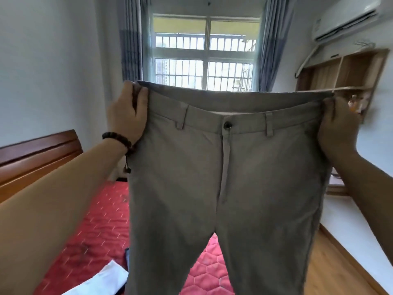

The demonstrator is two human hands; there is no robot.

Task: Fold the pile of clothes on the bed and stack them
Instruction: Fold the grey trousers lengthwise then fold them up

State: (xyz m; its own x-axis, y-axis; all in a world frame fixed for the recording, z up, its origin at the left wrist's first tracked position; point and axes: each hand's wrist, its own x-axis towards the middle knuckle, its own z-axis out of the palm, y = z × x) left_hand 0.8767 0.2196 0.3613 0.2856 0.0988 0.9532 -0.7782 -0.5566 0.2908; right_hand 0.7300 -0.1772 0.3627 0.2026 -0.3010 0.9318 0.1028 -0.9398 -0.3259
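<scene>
A pair of grey trousers (229, 171) hangs upright in the air in front of me, waistband stretched wide, button and fly facing me. My left hand (127, 112) grips the left end of the waistband, a dark bead bracelet on that wrist. At the right end of the waistband, my right hand (338, 126) holds the cloth. Both legs drop down past the frame's lower edge, above the red quilted bed (95, 226). A white garment (106, 279) and a sliver of dark blue cloth (127, 260) lie on the bed, mostly hidden behind the trousers.
A wooden headboard (38, 158) stands at the left. Straight ahead is a barred window (204, 54) with grey curtains. Wooden shelves (344, 71) and an air conditioner (348, 15) are on the right wall. Wood floor (331, 262) runs along the bed's right side.
</scene>
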